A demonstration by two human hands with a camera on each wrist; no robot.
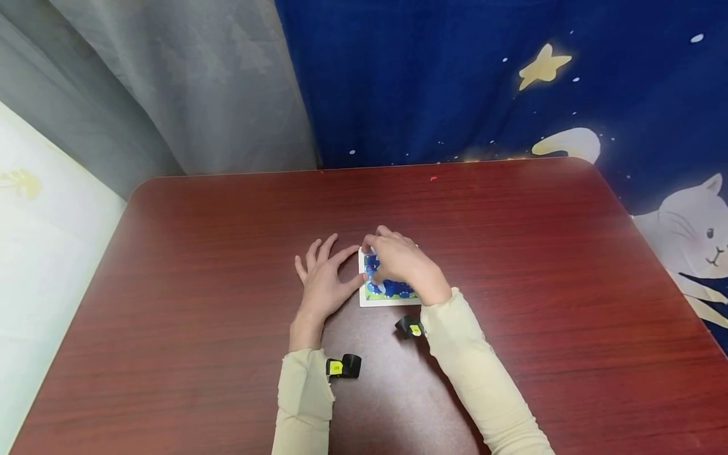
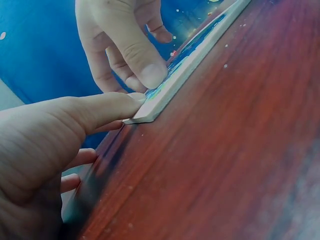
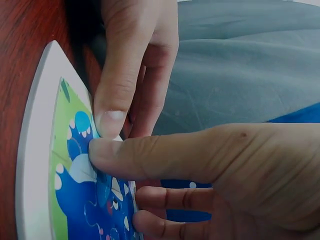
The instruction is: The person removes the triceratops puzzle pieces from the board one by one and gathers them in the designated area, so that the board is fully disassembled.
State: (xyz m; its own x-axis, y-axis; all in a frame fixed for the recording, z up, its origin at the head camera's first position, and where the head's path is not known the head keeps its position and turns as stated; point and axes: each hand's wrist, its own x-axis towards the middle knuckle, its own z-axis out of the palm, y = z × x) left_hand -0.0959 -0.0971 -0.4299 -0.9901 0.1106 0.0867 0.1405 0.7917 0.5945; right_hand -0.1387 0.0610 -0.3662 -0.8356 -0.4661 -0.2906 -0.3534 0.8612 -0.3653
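A flat jigsaw puzzle [image 1: 388,303] lies on the table, with a white border and a picture of a blue cartoon animal on green. My left hand [image 1: 324,289] rests at its left side, fingers spread; the left thumb [image 2: 112,106] touches the edge near a corner. Over the puzzle's upper left part is my right hand [image 1: 402,260]. Its thumb [image 3: 135,157] presses on the picture, and its fingertips [image 3: 145,222] touch the surface near the far edge. In the right wrist view, joined pieces show in the puzzle [image 3: 80,210]. The right hand hides part of the picture in the head view.
The reddish-brown wooden table [image 1: 199,284] extends around both hands. A small red bit [image 1: 433,178] lies near its back edge. Black wrist cameras [image 1: 344,366] sit by both sleeves. Behind hang a grey curtain [image 1: 216,82] and a blue curtain [image 1: 409,76] with stars.
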